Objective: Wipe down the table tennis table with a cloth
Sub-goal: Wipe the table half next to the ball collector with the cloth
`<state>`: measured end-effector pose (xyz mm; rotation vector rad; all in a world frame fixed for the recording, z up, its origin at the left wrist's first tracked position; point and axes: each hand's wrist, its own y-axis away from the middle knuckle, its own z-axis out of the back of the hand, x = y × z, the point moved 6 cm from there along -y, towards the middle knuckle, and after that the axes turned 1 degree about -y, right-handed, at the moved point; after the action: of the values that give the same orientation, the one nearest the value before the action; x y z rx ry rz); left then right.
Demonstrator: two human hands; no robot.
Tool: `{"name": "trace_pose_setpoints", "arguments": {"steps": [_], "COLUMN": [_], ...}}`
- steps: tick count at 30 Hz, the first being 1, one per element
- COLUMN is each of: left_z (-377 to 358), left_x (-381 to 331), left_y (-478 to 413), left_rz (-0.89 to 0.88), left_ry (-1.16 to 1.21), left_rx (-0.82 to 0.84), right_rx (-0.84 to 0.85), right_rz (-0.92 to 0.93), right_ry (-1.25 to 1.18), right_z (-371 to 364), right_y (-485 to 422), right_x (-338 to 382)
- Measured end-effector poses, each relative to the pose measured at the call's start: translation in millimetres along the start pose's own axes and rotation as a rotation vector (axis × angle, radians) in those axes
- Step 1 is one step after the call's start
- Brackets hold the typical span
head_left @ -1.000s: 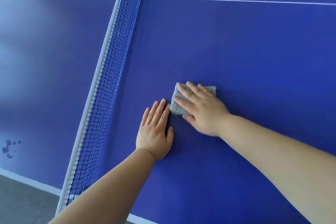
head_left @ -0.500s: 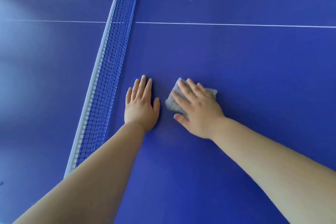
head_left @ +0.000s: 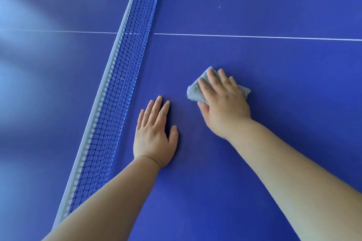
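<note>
The grey cloth (head_left: 195,92), on the blue counter (head_left: 284,143) beside the net (head_left: 121,84), has slid ahead of the flat, empty left hand (head_left: 154,137) under the right hand's (head_left: 225,107) straight, pressing fingers (head_left: 212,79), so wiping is likely mid-stroke.

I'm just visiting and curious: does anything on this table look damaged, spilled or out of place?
Nothing much. The blue table tennis table looks intact, its blue mesh net runs straight, and the right hand presses the crumpled grey cloth flat. Only a tiny pale speck lies beyond the white line.
</note>
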<state>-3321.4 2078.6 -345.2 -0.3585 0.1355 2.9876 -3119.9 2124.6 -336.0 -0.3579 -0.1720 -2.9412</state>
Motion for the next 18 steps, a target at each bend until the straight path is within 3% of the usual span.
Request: {"name": "trace_pose_setpoints", "arguments": {"steps": [3, 5, 8, 11, 13, 15, 18], "left_z": [0.1, 0.9, 0.5, 0.4, 0.9, 0.8, 1.7], "left_x": [0.1, -0.7, -0.9, -1.6, -1.9, -2.0, -2.6], "left_y": [-0.2, -0.4, -0.9, -0.4, -0.4, -0.5, -1.0], "left_rz": [-0.006, -0.007, 0.006, 0.012, 0.013, 0.014, 0.013], "left_ry": [0.016, 0.01, -0.01, -0.022, -0.021, -0.021, -0.018], "left_rx": [0.0, -0.005, 0.002, 0.01, 0.011, 0.015, 0.02], "right_rx": [0.08, 0.043, -0.04, 0.021, 0.031, 0.014, 0.012], "right_rz": [0.327, 0.336, 0.075, -0.31, -0.375, -0.239, 0.136], "right_ry": [-0.046, -0.073, 0.057, 0.151, 0.127, 0.111, 0.067], "right_z": [-21.6, -21.5, -4.0, 14.5, 19.2, 17.0, 0.4], "right_y": [57.2, 73.9, 45.1, -7.7, -31.0, -36.5, 5.4], "right_x": [44.0, 27.4, -35.0, -96.4, -100.6, -72.7, -11.7]}}
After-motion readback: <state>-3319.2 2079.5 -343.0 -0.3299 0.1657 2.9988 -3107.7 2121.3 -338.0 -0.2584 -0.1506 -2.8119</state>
